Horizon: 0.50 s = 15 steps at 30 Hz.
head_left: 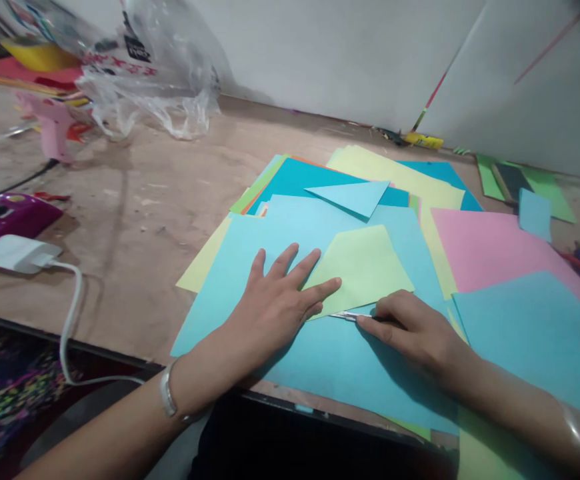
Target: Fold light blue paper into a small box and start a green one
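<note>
Pale green, angular paper piece (365, 261) lying atop large light-blue paper sheet (335, 363). Steady pressing, low blade angle, fingers staying clear probably serving clean edge best. Left hand (281, 293) spreading wide, palm down, at piece's left; right hand (415, 328) gripping slim, silver metal blade (344, 316) along piece's near edge.

A plain, pale grey-white wall (320, 53) rises directly behind a brown bench (160, 193), whose top looks scuffed and flecked with pale marks. A thin reddish streak (553, 45) slants across the wall at upper right. The light is soft and dim, with blurred shadows on both. Below the bench's dark front edge (20, 327), at left, lies a dark, colourfully speckled surface (5, 387), cloth or flooring.
</note>
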### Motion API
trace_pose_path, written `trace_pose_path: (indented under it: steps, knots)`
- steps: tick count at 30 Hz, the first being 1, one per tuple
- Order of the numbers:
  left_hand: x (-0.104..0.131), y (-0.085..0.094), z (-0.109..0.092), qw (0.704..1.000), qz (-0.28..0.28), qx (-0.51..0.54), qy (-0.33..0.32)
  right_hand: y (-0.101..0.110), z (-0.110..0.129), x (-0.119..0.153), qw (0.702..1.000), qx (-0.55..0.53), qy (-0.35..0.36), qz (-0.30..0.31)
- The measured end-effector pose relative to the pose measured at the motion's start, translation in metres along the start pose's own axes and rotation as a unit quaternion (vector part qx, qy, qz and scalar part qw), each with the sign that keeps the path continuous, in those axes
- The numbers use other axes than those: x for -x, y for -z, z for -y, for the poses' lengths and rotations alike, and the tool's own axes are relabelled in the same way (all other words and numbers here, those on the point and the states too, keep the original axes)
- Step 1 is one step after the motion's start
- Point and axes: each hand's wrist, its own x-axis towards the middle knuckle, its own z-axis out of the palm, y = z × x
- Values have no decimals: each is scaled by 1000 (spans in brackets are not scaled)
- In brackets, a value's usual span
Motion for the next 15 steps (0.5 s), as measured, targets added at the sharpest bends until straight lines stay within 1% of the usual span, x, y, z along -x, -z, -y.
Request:
trace_pose_path:
  steps: [6, 11, 15]
  knots:
    - [0, -1, 0, 1000, 4, 2, 0, -10, 17, -7, 999, 19, 41, -5]
    - [1, -3, 1, 1000, -16, 4, -7, -19, 35, -18, 996, 22, 84, -11]
    - [-2, 4, 2, 1000, -25, 3, -8, -26, 45, -25, 992, 38, 121, -18]
